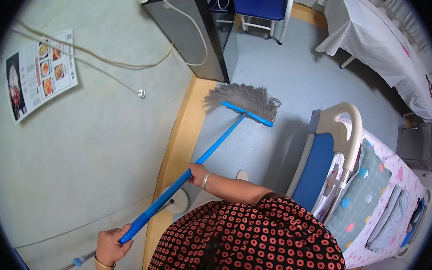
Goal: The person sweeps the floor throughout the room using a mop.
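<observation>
A blue-handled mop [173,188] slants across the view from lower left to upper middle. My left hand [111,247] is wrapped round the ribbed grip at the handle's top end, a thin gold-coloured bracelet on its wrist. Further down the handle, my right hand [198,175] is closed round the pole, with a silver-coloured bangle behind it. The mop's grey string head [248,96] lies fanned out on the light blue floor [291,80], its strands pointing away from me. A blue crossbar [247,114] clamps them.
Left of the mop runs a pale wall with a yellow baseboard [186,116], a hanging cable [126,65] and a poster [42,75]. A dark cabinet [188,29] stands beyond, near a blue chair [261,3]. To the right are a bed's headboard [315,166] and a cloth-covered table [365,35].
</observation>
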`<move>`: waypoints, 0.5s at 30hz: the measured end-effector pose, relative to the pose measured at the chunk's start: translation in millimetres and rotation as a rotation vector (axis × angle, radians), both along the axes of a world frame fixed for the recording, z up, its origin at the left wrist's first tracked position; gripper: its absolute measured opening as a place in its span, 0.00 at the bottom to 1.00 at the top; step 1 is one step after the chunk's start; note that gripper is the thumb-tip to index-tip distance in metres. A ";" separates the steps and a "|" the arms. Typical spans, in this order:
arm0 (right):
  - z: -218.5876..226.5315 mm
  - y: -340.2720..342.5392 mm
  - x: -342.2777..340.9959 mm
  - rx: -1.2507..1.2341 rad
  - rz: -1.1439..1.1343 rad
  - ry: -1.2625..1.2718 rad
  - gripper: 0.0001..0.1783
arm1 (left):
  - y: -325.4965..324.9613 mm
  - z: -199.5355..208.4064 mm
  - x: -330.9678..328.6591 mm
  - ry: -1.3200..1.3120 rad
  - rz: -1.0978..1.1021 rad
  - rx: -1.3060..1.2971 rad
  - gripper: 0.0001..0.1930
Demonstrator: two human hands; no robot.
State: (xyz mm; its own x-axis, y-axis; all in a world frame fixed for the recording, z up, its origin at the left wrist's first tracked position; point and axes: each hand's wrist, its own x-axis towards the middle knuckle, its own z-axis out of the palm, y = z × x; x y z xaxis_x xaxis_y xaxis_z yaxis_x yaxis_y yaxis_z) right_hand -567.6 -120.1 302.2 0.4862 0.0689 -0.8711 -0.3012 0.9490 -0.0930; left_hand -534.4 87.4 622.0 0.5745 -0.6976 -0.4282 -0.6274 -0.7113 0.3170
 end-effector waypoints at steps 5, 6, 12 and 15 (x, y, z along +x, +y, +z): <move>-30.7 -62.8 10.4 -0.024 -0.018 0.113 0.04 | -47.4 -42.1 21.4 0.062 0.039 -0.048 0.19; -35.7 -76.6 13.3 -0.076 -0.008 0.138 0.05 | -56.5 -51.4 23.5 0.065 0.028 -0.055 0.19; -64.7 -176.0 40.3 -0.116 -0.027 0.197 0.07 | -120.0 -112.0 40.2 0.223 0.068 -0.156 0.17; -57.7 -232.6 72.6 -0.222 -0.007 0.222 0.07 | -177.8 -130.2 69.6 0.250 0.040 -0.215 0.17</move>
